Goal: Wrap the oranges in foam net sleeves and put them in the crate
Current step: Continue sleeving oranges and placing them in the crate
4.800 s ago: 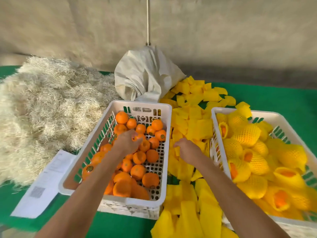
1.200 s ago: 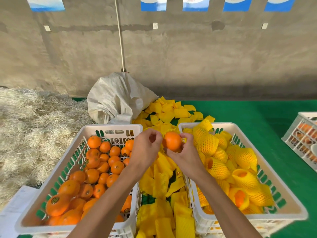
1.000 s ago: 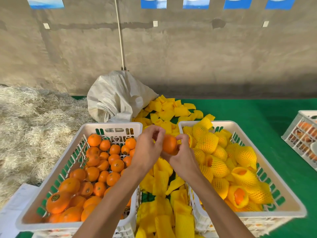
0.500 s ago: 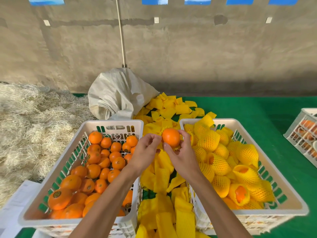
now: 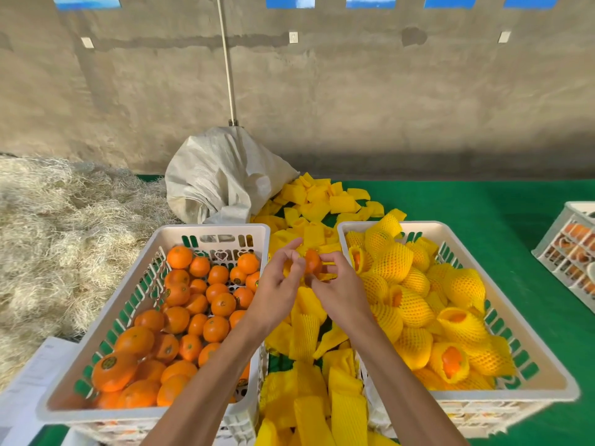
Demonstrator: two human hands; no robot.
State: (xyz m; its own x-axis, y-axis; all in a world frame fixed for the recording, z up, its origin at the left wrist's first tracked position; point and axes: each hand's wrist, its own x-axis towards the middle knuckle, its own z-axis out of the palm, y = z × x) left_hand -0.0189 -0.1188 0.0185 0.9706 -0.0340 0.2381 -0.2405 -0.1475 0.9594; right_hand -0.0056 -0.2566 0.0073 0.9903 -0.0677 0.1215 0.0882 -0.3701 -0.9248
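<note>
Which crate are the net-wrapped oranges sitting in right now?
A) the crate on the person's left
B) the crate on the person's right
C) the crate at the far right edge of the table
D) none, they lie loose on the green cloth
B: the right crate is full of oranges in yellow foam net, while the left crate holds only bare oranges.

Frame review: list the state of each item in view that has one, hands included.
Left hand: pinches foam net sleeve.
Right hand: holds orange, partly sleeved.
Left crate: holds bare oranges.
Right crate: holds sleeved oranges.
Sack: slumped, open.
</note>
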